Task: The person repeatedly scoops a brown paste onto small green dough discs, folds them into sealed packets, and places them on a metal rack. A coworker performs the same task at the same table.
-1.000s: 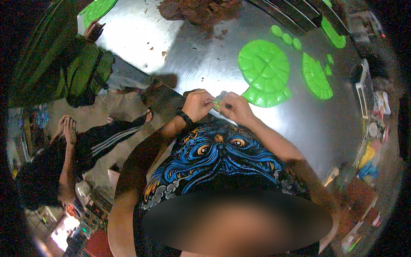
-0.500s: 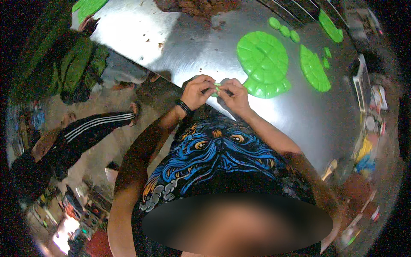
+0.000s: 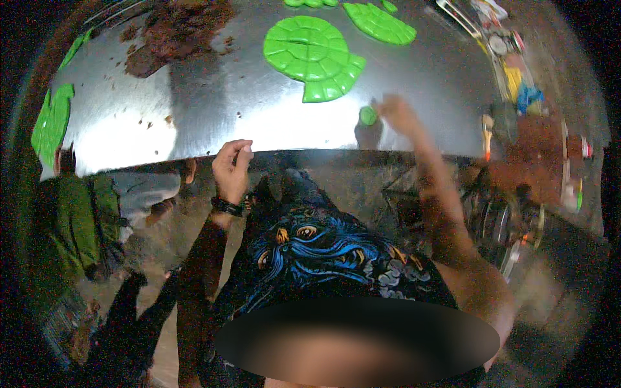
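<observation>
My left hand [image 3: 233, 167], with a dark band at the wrist, is at the front edge of the shiny metal table [image 3: 433, 97]. Its fingers are curled, thumb close to the forefinger, and nothing shows between them. Over the table on the right, my right hand [image 3: 399, 115] is smeared by motion. A small round green disc [image 3: 367, 116] appears right beside its fingertips; whether they touch or grip it is unclear. Beyond lies a large glossy green turtle-shell-like piece [image 3: 310, 55], scored into segments. Another scored green piece [image 3: 380, 24] is farther right.
Brown crumbly smears [image 3: 174, 32] cover the table's far left. A green piece [image 3: 55, 123] lies at the left end, near a person in green cloth [image 3: 81, 223]. A wooden-handled brush [image 3: 488, 132] and coloured items [image 3: 521, 87] are at the right.
My hands have parted from the small green piece they were both pinching: the left moved left, the right swung right. The view has turned, shifting the table and green pieces.
</observation>
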Available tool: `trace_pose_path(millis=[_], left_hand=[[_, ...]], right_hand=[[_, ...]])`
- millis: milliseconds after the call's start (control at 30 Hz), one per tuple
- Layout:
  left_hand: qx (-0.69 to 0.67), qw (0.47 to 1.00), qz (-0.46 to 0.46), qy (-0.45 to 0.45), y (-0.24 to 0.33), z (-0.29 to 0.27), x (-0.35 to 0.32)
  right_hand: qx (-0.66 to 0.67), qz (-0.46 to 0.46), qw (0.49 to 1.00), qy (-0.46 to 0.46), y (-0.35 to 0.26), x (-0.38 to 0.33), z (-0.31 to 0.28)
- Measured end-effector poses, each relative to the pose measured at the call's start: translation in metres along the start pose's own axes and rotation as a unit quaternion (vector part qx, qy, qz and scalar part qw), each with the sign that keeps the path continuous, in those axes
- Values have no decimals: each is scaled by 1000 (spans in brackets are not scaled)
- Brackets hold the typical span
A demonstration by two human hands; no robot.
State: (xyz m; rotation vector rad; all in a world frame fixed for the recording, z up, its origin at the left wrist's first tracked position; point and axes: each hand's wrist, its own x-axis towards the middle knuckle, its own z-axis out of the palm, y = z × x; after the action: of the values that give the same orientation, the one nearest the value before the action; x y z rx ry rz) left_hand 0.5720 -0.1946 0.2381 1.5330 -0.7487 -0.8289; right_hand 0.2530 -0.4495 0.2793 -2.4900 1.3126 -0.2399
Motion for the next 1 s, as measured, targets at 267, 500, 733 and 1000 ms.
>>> trace_pose_path(millis=[267, 500, 733, 1000], left_hand=[[49, 991, -81, -94, 21, 26, 15], [291, 945, 147, -24, -6, 91, 73], [375, 901, 211, 55, 19, 170, 106], [399, 915, -5, -55, 36, 201, 139]], right_hand=[[-62, -18, 900, 431, -47, 64, 8], [199, 110, 940, 255, 3, 33, 79], [113, -90, 950, -278, 17, 19, -29], [186, -223, 916, 278, 10, 200, -133]])
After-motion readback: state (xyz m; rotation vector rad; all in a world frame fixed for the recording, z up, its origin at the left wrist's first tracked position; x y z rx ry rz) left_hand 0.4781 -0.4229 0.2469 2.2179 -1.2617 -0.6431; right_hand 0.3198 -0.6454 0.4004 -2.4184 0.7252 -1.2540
